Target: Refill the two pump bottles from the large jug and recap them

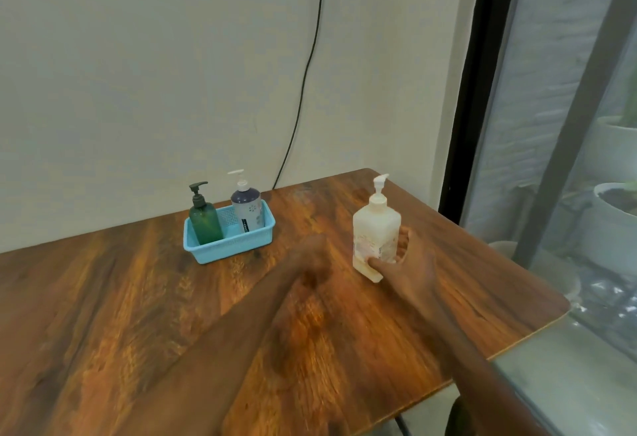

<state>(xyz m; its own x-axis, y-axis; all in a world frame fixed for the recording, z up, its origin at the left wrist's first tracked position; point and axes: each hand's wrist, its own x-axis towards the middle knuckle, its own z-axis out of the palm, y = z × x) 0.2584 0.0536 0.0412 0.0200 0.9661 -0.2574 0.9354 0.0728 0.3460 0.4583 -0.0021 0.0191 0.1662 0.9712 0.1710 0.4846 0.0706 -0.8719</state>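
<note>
Fingers [401, 246] of right hand [413, 268] clamped low on white jug [375, 225], on worktop [138, 297] right of blue basket [227, 250] holding green pump bottle [205, 225], purple pump bottle [246, 209]. Left hand [312, 256] blurred, fingers unreadable. Low grip: may tip.

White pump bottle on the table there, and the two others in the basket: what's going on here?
A person's right hand grips the white pump bottle on the wooden table, thumb on its front, fingers round the far side. The left hand reaches out beside it, too blurred to tell its pose. A green pump bottle and a dark blue pump bottle stand in a blue basket near the wall. All three have their pumps on, so no pouring has begun.
</note>
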